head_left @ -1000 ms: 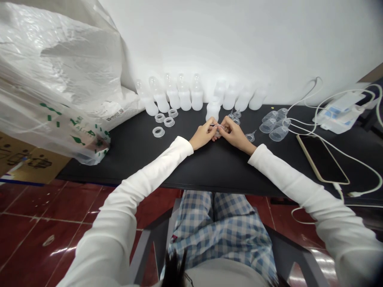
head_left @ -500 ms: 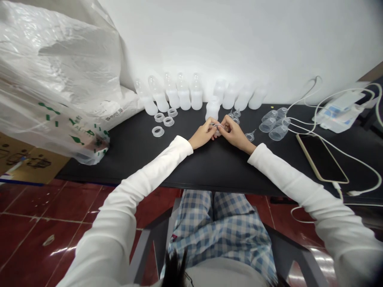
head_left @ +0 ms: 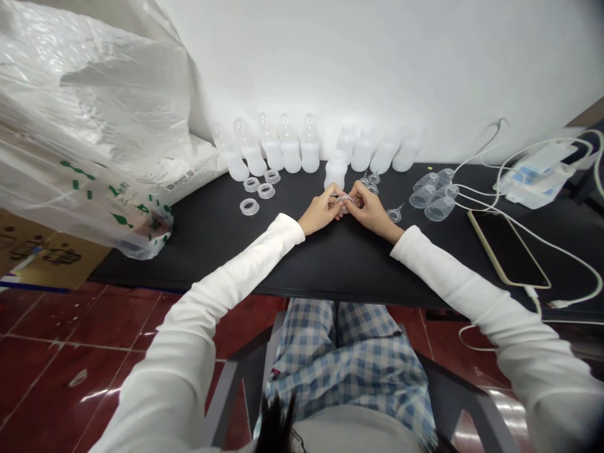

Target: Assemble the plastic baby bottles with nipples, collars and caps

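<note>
A black table (head_left: pixel 198 267) runs across the view, with a large plastic bag (head_left: pixel 94 126) at ten o'clock from the hands and a phone (head_left: pixel 507 248) at three. White plastic bottles (head_left: pixel 290 154) stand in a row at twelve, clear cups (head_left: pixel 436 201) sit at two, and plastic rings (head_left: pixel 250 206) lie at ten. The left hand (head_left: pixel 321 211) and right hand (head_left: pixel 370 211) meet mid-table, fingers pinched narrow, both holding a small clear plastic piece (head_left: pixel 345 201) between their fingertips, just above the tabletop.
</note>
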